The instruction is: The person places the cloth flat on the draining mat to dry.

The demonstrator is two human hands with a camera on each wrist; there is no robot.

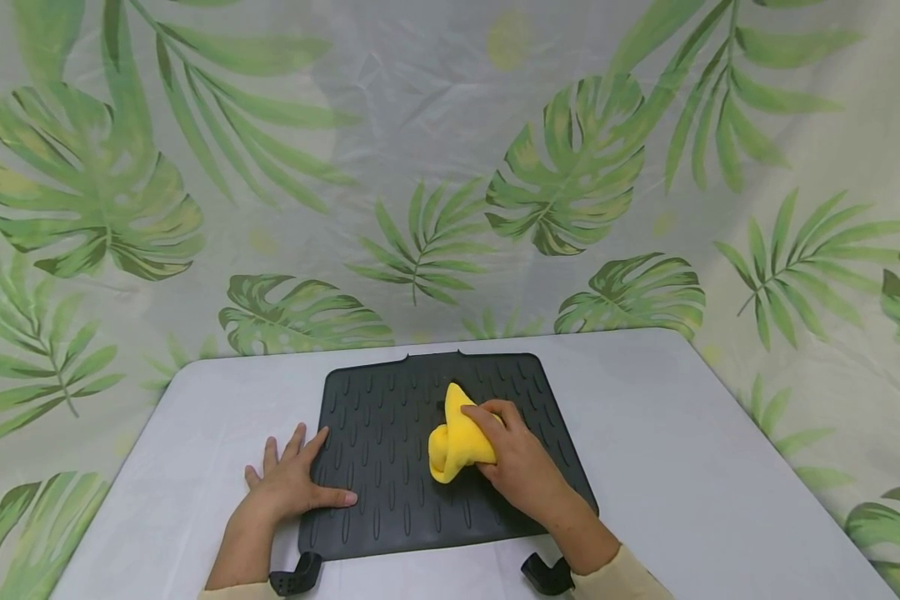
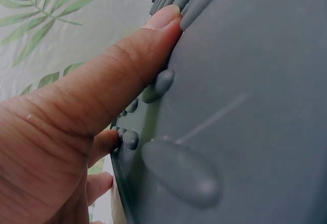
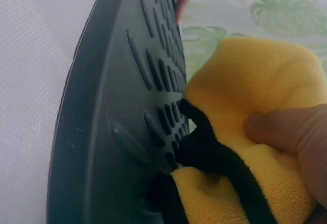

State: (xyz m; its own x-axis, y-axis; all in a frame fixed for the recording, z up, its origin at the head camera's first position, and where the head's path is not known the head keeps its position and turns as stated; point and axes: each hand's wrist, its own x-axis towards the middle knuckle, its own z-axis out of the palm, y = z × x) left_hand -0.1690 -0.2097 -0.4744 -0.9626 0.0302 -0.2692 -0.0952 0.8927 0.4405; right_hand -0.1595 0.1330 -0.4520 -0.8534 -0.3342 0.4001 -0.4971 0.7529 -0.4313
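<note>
A dark grey mat (image 1: 390, 525) with raised oblong ribs lies on the white table. My right hand (image 1: 521, 458) grips a bunched yellow cloth (image 1: 461, 437) against the mat, right of its middle. The right wrist view shows the cloth's black edging (image 3: 225, 157) and my thumb pressing into the fabric. At the mat's left side my left hand (image 1: 288, 479) rests with its fingers spread. Its thumb (image 2: 127, 66) lies on the ribbed surface, and the other fingers reach over the left edge onto the table.
The white table (image 1: 645, 433) extends on both sides of the mat. Behind it hangs a pale curtain (image 1: 435, 150) printed with green leaves. Black bands with camera mounts (image 1: 296, 575) sit at both wrists, near the mat's front edge.
</note>
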